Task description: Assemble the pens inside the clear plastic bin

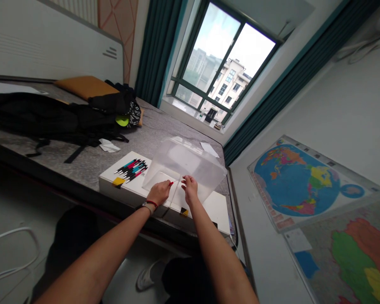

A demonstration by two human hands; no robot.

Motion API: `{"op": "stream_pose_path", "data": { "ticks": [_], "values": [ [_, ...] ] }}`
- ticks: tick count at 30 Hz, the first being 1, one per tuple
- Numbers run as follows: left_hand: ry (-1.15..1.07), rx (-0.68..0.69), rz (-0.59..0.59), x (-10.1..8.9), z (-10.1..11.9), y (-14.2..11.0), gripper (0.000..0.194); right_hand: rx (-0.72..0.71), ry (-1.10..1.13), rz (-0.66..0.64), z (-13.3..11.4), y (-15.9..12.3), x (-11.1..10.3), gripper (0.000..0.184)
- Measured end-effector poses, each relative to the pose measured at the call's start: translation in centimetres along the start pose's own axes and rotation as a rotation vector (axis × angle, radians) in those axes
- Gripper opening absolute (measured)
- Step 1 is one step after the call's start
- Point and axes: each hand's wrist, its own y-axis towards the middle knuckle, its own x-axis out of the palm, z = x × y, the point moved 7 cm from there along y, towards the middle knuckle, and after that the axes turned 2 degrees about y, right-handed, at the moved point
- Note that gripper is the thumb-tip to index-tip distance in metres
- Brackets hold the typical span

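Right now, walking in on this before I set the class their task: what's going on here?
A person is working with both hands over a white surface on the grey table. The left hand holds a small red piece; the right hand is raised beside it, its fingers curled, though I can't tell whether they hold anything. Behind the hands is a translucent plastic bin, and a group of pens lies to the left.
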Motion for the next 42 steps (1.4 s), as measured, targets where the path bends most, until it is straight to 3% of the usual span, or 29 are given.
{"op": "stream_pose_path", "data": {
  "ticks": [5, 9, 12, 15, 17, 21, 23, 26, 34, 42],
  "values": [
    [-0.006, -0.014, -0.007, -0.2, 0.0, 0.0, 0.033, 0.001, 0.002, -0.009, 0.5, -0.5, 0.9, 0.026],
    [-0.016, -0.018, -0.007, -0.1, -0.2, 0.0, 0.033, 0.007, -0.057, -0.079, -0.4, -0.4, 1.0, 0.026],
    [-0.016, -0.024, 0.0, 0.2, -0.4, 0.0, 0.032, 0.023, -0.136, -0.08, -1.8, 0.7, -0.5, 0.031],
    [-0.007, -0.032, 0.02, 0.4, -0.7, 0.0, 0.031, 0.016, -0.318, 0.075, -3.5, 2.5, -3.2, 0.035],
    [-0.003, -0.031, 0.028, 0.5, -0.7, -0.1, 0.03, 0.024, -0.534, 0.104, -4.1, 3.6, -4.0, 0.034],
    [0.006, -0.028, 0.032, 0.4, -0.8, -0.1, 0.03, -0.042, -1.18, -0.148, -3.9, 4.8, -2.1, 0.021],
    [0.011, -0.031, 0.035, 0.3, -0.8, -0.1, 0.03, -0.111, -1.447, -0.278, -3.2, 4.7, -0.8, 0.024],
    [0.012, -0.041, 0.03, 0.1, -0.8, -0.1, 0.031, -0.149, -1.673, -0.39, -2.3, 4.5, 0.5, 0.034],
    [0.007, -0.045, 0.02, 0.2, -0.9, 0.0, 0.032, -0.223, -1.907, -0.615, -0.7, 3.6, 1.6, 0.026],
    [0.004, -0.041, 0.024, 0.1, -0.9, -0.1, 0.032, -0.37, -1.901, -0.612, 0.1, 2.6, 1.0, 0.026]
  ]
}}
